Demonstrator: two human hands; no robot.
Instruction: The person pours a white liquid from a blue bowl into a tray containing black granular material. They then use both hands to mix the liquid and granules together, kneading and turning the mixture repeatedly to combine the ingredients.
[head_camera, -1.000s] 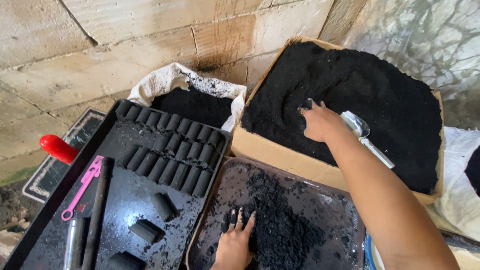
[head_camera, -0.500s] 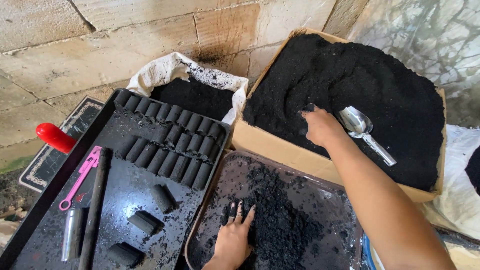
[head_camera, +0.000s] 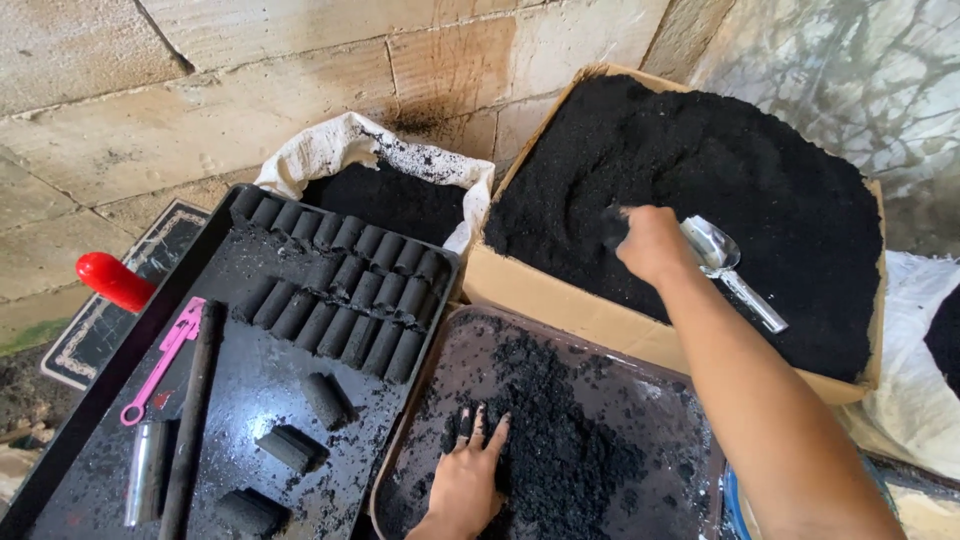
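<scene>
- I judge I am at the gathering step: my right hand (head_camera: 652, 243) is down in the cardboard box (head_camera: 560, 292) of black powder (head_camera: 720, 150), fingers curled into it as if closing on a handful; how much it holds I cannot tell.
- My left hand (head_camera: 467, 478) lies flat with fingers spread on the powder pile (head_camera: 550, 440) in the round tray (head_camera: 640, 385), near its front edge.
- A metal scoop (head_camera: 722, 260) rests on the powder just beside my right hand, not gripped.
- The next move, as I judge it, calls for a cupped, steady carry over the box's near wall to the tray.
- The powder looks fine, damp, clumping, matte black.
- Pressed black logs (head_camera: 350, 290) lie in rows at the far end of the black tray (head_camera: 235, 390).
</scene>
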